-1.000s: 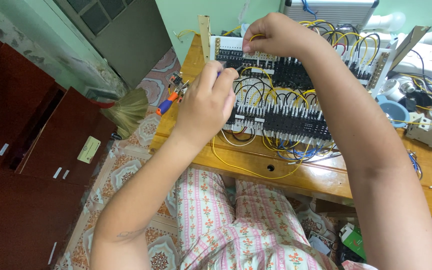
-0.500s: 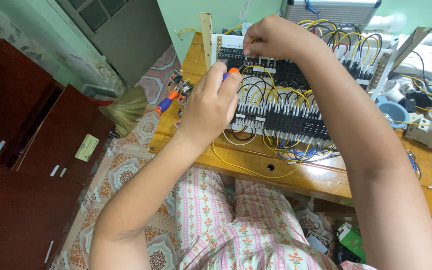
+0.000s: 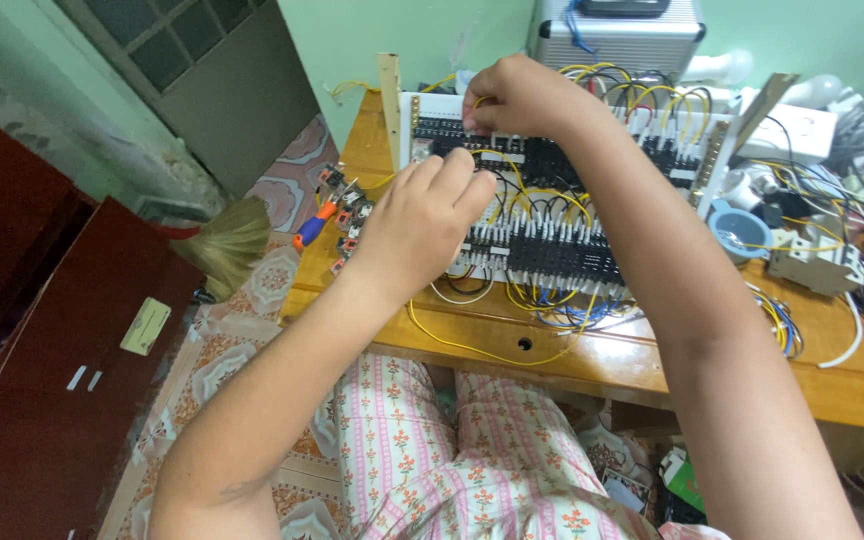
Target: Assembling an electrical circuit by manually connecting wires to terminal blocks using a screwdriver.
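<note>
A wiring panel (image 3: pixel 552 250) with rows of black terminal blocks and many yellow wires lies on a wooden table (image 3: pixel 552 360). My left hand (image 3: pixel 422 225) hovers over the panel's left part with its fingers curled tight together. What they grip is hidden now. My right hand (image 3: pixel 522 95) reaches over the panel's top edge and pinches the end of a yellow wire (image 3: pixel 497 155) against the upper row of terminals. My forearm crosses the right half of the panel.
An orange and blue screwdriver (image 3: pixel 312 228) and small parts lie at the table's left end. A blue bowl (image 3: pixel 737 230), a metal case (image 3: pixel 617 40), white devices and tangled cables fill the right and back. A brush (image 3: pixel 227 245) and dark red cabinets (image 3: pixel 52 330) stand to the left.
My left hand rose from the panel's lower left towards the upper rows. An orange tool tip showed at its fingertips half a second ago and is covered now. My right hand stayed at the top edge.
</note>
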